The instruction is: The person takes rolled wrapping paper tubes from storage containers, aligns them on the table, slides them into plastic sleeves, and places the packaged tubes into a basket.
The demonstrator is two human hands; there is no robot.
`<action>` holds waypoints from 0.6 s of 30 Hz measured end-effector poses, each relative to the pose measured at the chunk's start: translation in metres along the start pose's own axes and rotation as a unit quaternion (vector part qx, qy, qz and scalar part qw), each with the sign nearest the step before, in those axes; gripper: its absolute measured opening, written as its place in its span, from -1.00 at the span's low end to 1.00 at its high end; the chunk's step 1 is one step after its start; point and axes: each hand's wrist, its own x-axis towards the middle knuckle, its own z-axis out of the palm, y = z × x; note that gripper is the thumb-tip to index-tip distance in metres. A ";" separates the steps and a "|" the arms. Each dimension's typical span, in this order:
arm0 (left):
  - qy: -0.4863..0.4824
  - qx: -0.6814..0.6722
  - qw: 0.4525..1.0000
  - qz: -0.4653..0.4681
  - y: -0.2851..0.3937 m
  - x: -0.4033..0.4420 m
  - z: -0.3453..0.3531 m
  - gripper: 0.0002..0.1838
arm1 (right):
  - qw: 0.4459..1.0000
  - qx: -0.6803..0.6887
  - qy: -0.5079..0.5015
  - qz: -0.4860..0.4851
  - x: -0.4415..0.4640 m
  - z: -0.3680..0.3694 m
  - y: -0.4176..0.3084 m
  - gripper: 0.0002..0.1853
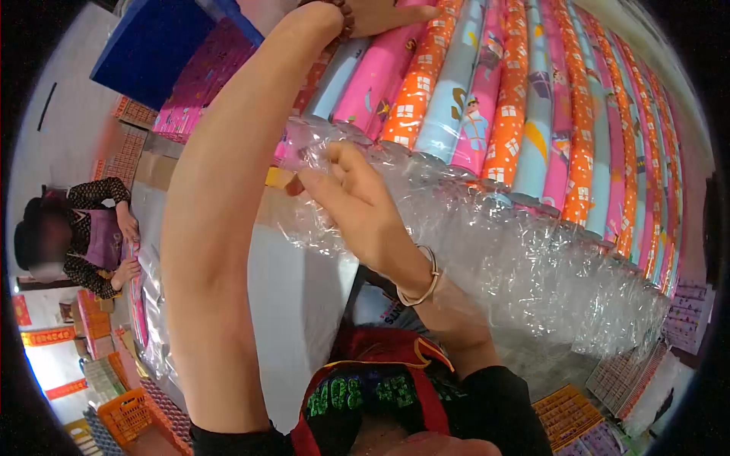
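Bent thumb and curled fingers of the right hand [356, 201] sit amid crinkled clear film [525, 258], thumb close to the forefinger; whether they pinch the film cannot be told. Farther out from that grip, the left hand [384, 17], cut by the upper edge of view, lies flat over the wrapped rolls [475, 125], fingers loosely extended and closed on nothing visible. Printed in pink, orange and light blue, the rolls lie side by side just beyond the right-hand grip and away to its right, film ends spilling toward the wearer. Just left of the thumb shows a yellow strip [280, 178]. Limp, light and slick by its look, the film would probably tear easily and is best gathered by its loose ends. The rolls appear light and fairly firm, apt to slide or dent, and suit a broad hold around the middle. Well left of the grip, a co-worker [104, 247] in a purple apron has both hands at a pink roll [137, 296].
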 end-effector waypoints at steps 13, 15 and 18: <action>0.008 0.094 0.995 -0.038 -0.004 0.013 0.018 -0.02 | 0.791 -0.482 -0.040 -0.375 -0.062 0.005 -0.018 -0.74; 0.010 0.092 0.995 -0.034 -0.007 0.015 0.020 -0.02 | 0.729 -0.556 0.013 -0.399 -0.051 0.012 -0.035 -0.69; 0.033 0.136 0.990 -0.030 -0.016 0.028 0.033 -0.23 | 0.635 -0.650 0.077 -0.409 -0.027 0.009 -0.041 -0.57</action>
